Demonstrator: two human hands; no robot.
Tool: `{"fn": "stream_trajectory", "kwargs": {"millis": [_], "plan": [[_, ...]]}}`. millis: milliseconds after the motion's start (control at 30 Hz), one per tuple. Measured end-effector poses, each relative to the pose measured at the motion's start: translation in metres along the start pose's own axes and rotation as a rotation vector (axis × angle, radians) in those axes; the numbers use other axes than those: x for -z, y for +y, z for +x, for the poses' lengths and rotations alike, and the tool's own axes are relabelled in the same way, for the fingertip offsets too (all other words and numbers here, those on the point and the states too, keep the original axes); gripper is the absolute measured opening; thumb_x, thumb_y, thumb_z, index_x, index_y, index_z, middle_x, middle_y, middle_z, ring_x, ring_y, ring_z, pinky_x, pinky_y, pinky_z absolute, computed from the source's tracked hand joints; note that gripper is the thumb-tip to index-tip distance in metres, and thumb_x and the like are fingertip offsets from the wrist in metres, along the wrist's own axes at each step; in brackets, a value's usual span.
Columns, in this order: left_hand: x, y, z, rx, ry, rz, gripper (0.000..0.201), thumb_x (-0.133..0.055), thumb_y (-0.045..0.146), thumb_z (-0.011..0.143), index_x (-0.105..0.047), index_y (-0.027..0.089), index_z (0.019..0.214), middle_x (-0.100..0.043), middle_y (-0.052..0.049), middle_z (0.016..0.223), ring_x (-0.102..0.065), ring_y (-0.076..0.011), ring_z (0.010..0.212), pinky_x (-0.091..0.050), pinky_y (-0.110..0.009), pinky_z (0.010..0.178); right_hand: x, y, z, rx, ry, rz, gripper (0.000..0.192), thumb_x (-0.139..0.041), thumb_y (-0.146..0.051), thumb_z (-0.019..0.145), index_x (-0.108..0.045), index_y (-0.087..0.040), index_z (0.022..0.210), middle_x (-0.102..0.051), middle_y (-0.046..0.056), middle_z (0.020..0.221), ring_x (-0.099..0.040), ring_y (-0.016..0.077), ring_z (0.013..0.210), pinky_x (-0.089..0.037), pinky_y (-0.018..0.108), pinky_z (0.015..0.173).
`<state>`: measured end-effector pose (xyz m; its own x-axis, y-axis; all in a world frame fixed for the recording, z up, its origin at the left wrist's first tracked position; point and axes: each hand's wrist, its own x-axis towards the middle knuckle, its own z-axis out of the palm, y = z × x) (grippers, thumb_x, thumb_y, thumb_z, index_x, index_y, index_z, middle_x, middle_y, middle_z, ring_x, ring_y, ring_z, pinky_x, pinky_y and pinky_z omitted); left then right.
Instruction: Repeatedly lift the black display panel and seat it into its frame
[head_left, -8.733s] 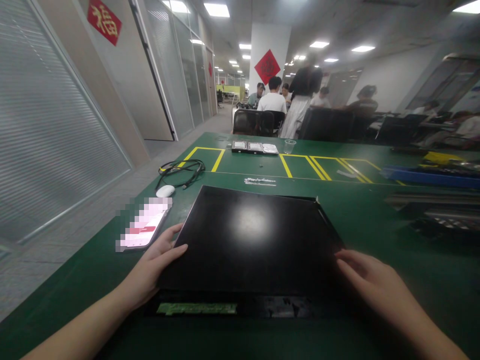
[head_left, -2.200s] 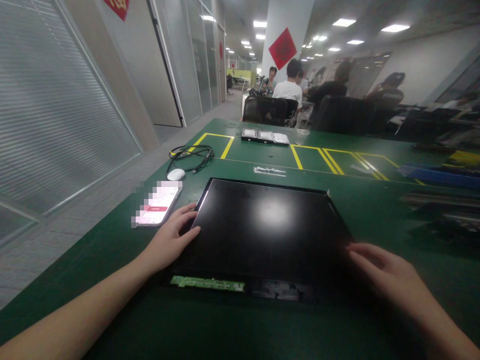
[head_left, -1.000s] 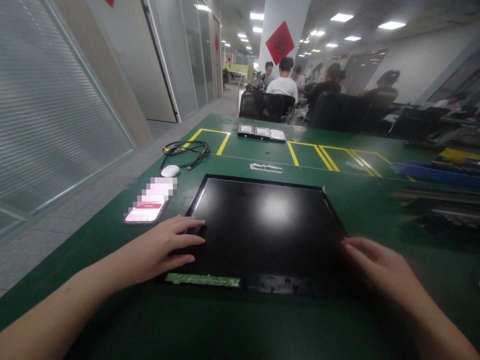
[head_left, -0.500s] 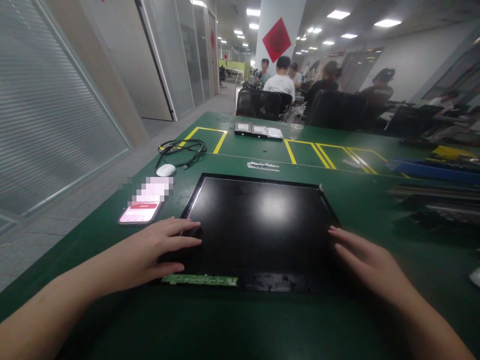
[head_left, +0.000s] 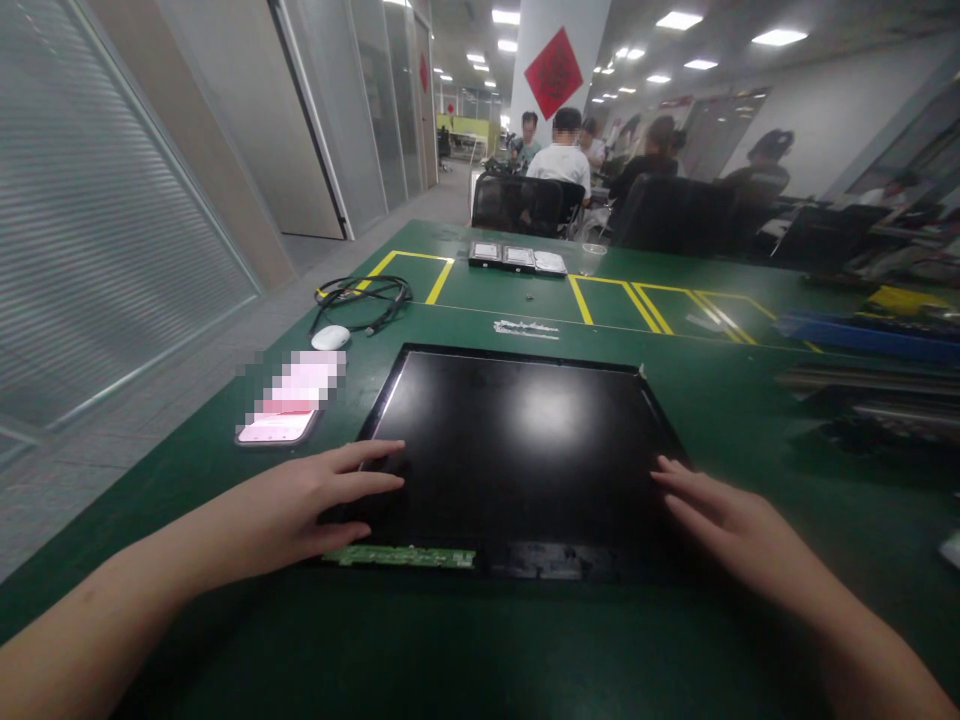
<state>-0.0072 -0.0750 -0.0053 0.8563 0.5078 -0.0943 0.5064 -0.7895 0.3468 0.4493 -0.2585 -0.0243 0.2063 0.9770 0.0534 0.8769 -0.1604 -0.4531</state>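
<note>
A black flat display panel (head_left: 510, 450) lies face up on the green table in front of me, its glossy surface reflecting a ceiling light. Along its near edge, at the left, runs a narrow green circuit board (head_left: 405, 556). My left hand (head_left: 322, 495) rests over the panel's left edge with fingers stretched out and apart. On the opposite side, my right hand (head_left: 712, 505) has its extended fingertips at the panel's right edge. Neither hand is closed around anything; the right thumb is hard to make out.
Left of the panel lie a phone (head_left: 281, 420) with a lit screen, a white mouse (head_left: 331, 338) and a coiled black cable (head_left: 371, 300). Hard drives (head_left: 517, 258) sit farther back, beyond some white strips (head_left: 526, 328). Dark parts (head_left: 877, 410) lie at right. People sit behind.
My right hand has shifted slightly left, its fingertips a little farther over the panel. My left hand and the panel stay almost the same.
</note>
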Motion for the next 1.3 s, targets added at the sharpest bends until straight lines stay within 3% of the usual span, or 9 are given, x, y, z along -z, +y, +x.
{"fn": "stream_trajectory", "kwargs": {"millis": [167,367,500,667,733,833,967,1167,1300], "plan": [[0.001,0.004,0.001,-0.013,0.035,-0.006,0.05,-0.062,0.026,0.089,-0.061,0.041,0.136,-0.036,-0.001,0.164,-0.058,-0.0343,0.13,-0.054,-0.046,0.101,0.0,0.001,-0.001,0.004,-0.008,0.002,0.044,-0.052,-0.046,0.086,-0.075,-0.026,0.118,-0.063,0.006,0.134,-0.061,0.0304,0.124,-0.042,0.052,0.111],[0.001,0.001,0.002,0.003,0.044,-0.015,0.049,-0.065,0.03,0.087,-0.063,0.041,0.135,-0.041,-0.001,0.162,-0.062,-0.0342,0.125,-0.056,-0.045,0.097,-0.001,0.003,-0.002,-0.024,-0.019,0.02,0.046,-0.053,-0.048,0.086,-0.074,-0.025,0.119,-0.063,0.006,0.136,-0.059,0.0301,0.127,-0.043,0.05,0.11],[-0.001,-0.004,0.004,0.007,0.091,0.028,0.05,-0.069,0.045,0.085,-0.064,0.042,0.134,-0.05,-0.002,0.156,-0.057,-0.0361,0.131,-0.052,-0.05,0.102,-0.001,0.001,-0.002,-0.029,0.022,0.039,0.04,-0.054,-0.048,0.085,-0.077,-0.028,0.112,-0.068,0.006,0.132,-0.063,0.0302,0.122,-0.046,0.05,0.108],[-0.009,-0.014,0.011,0.094,0.206,0.155,0.058,-0.058,0.06,0.089,-0.065,0.027,0.136,-0.05,-0.013,0.155,-0.048,-0.0413,0.137,-0.041,-0.061,0.11,0.003,0.007,0.0,-0.115,0.17,0.008,0.045,-0.054,-0.056,0.082,-0.078,-0.027,0.106,-0.07,0.011,0.126,-0.064,0.0345,0.117,-0.049,0.054,0.102],[-0.013,-0.019,0.012,0.146,0.27,0.179,0.06,-0.049,0.06,0.093,-0.066,0.02,0.135,-0.05,-0.018,0.154,-0.049,-0.0424,0.136,-0.041,-0.06,0.11,0.004,0.014,0.0,-0.185,0.236,-0.026,0.047,-0.053,-0.058,0.08,-0.078,-0.026,0.103,-0.07,0.013,0.121,-0.065,0.0359,0.113,-0.05,0.057,0.099],[-0.017,-0.025,0.013,0.178,0.307,0.184,0.064,-0.042,0.06,0.095,-0.067,0.015,0.132,-0.052,-0.021,0.151,-0.051,-0.0428,0.133,-0.041,-0.059,0.109,0.003,0.022,0.0,-0.249,0.234,-0.046,0.046,-0.052,-0.059,0.079,-0.078,-0.028,0.102,-0.069,0.012,0.111,-0.065,0.036,0.106,-0.051,0.057,0.094],[-0.02,-0.025,0.014,0.211,0.289,0.145,0.061,-0.04,0.056,0.095,-0.066,0.016,0.133,-0.053,-0.019,0.151,-0.053,-0.0416,0.132,-0.043,-0.059,0.108,-0.002,0.025,0.001,-0.287,0.178,-0.018,0.051,-0.051,-0.06,0.079,-0.077,-0.026,0.106,-0.068,0.014,0.11,-0.067,0.0355,0.101,-0.055,0.054,0.087],[-0.02,-0.021,0.018,0.256,0.229,0.152,0.06,-0.04,0.04,0.093,-0.059,0.008,0.14,-0.05,-0.023,0.152,-0.052,-0.04,0.134,-0.041,-0.058,0.11,-0.006,0.025,0.002,-0.244,0.188,-0.072,0.052,-0.047,-0.057,0.079,-0.077,-0.021,0.102,-0.07,0.016,0.107,-0.066,0.0363,0.104,-0.05,0.055,0.096],[-0.018,-0.02,0.018,0.277,0.245,0.116,0.058,-0.043,0.04,0.092,-0.062,0.01,0.137,-0.052,-0.02,0.151,-0.053,-0.0399,0.133,-0.042,-0.058,0.109,-0.004,0.022,0.003,-0.275,0.155,-0.066,0.055,-0.047,-0.056,0.078,-0.076,-0.018,0.105,-0.071,0.017,0.11,-0.068,0.0359,0.101,-0.054,0.052,0.09]]}}
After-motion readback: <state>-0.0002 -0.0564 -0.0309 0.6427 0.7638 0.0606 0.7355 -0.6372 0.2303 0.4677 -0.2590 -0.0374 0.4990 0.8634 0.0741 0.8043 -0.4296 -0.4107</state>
